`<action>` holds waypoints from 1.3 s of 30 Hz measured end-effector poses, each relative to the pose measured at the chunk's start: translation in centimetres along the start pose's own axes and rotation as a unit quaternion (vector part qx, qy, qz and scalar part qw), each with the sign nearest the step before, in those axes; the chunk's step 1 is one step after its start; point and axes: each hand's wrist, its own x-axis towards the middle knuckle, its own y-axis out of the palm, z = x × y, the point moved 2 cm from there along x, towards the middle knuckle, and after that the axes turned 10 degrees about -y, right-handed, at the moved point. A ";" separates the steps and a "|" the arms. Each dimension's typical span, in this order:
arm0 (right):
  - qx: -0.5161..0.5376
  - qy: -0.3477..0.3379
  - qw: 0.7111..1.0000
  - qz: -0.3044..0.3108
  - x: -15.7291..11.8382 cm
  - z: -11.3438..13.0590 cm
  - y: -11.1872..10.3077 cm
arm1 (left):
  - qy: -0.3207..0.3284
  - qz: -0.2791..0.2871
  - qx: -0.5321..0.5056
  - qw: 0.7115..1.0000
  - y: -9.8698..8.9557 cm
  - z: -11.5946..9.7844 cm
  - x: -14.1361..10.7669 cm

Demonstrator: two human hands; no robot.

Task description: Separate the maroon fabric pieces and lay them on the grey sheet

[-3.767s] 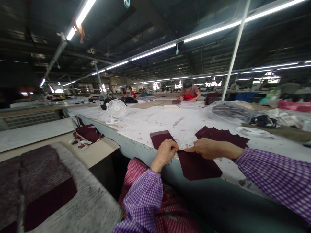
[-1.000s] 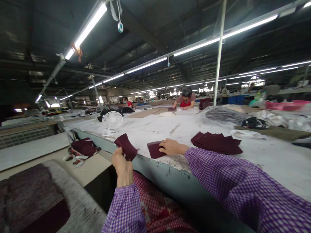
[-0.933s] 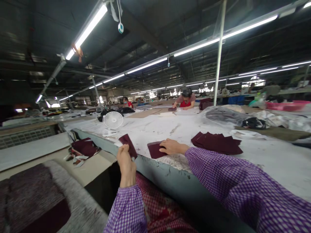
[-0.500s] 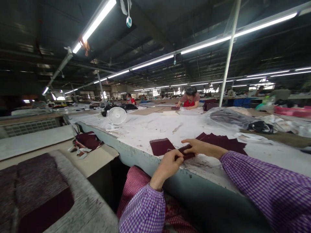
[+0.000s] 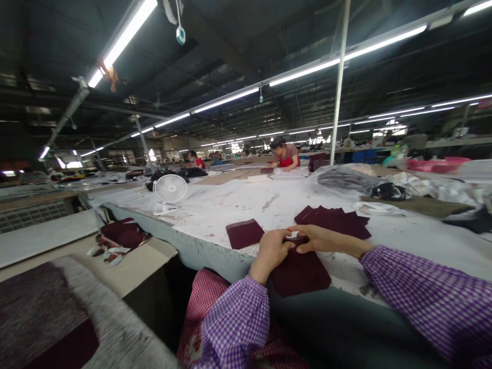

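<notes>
A maroon fabric piece [image 5: 302,274] hangs over the front edge of the white-covered table [image 5: 230,200]. Its upper edge is pinched between the thumb and fingers of my left hand [image 5: 272,251]. Close beside it, my right hand [image 5: 321,239] grips the same edge, thumb below and fingers arched over. Left of my hands, another maroon fabric panel [image 5: 245,233] lies flat, a greyish strip along its far edge. A fanned stack of maroon panels [image 5: 334,222] rests just beyond my right hand.
A white fan [image 5: 169,188] stands on the table's left part. Clear plastic sheeting [image 5: 342,179] and dark cloth lie at the right. On the lower left, a grey surface [image 5: 115,312] bears more maroon pieces. A co-worker [image 5: 286,155] leans over the table's far side.
The maroon piece, folded up in my hands before, now hangs down open over the table edge. My hands have come closer together, and the whole view has shifted to the right.
</notes>
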 end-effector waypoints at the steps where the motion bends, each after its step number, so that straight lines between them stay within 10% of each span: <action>1: -0.039 -0.001 0.999 -0.010 -0.1 -0.6 -0.2 | 0.003 -0.002 0.007 1.000 0.5 0.0 0.2; 24: -0.296 -0.067 0.953 -0.002 -2.3 0.4 -1.4 | 0.060 -0.029 0.089 0.994 2.4 0.6 0.3; 34: -0.508 -0.178 0.840 0.063 -3.1 0.0 0.7 | 0.091 -0.015 0.141 0.986 2.1 0.2 -0.1; 39: -0.441 -0.098 0.892 0.018 -3.7 0.1 -0.7 | 0.089 -0.013 0.136 0.987 2.0 0.2 -0.2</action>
